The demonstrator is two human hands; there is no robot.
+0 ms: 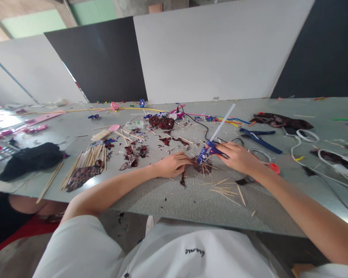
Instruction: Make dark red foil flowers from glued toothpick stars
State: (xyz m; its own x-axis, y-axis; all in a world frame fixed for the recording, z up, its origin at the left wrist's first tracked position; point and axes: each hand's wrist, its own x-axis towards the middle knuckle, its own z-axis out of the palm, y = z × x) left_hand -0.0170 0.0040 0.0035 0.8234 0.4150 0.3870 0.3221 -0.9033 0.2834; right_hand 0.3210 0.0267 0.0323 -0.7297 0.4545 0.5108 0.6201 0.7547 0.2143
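My right hand is wrapped round a blue glue gun with a long translucent glue stick rising from its back. The gun's nozzle points down at a dark red-brown patterned piece with thin wooden sticks poking out of it. At the left edge of that piece, my left hand has its fingers pressed together on dark patterned material. A torn scrap hangs just below these fingers. Loose short sticks lie on the table to the right.
Bundled sticks and a black cloth lie at the left. Dark patterned balls and scraps are behind my hands. Blue pliers, white cables and dark fabric lie at the right. A person's leg shows at lower left.
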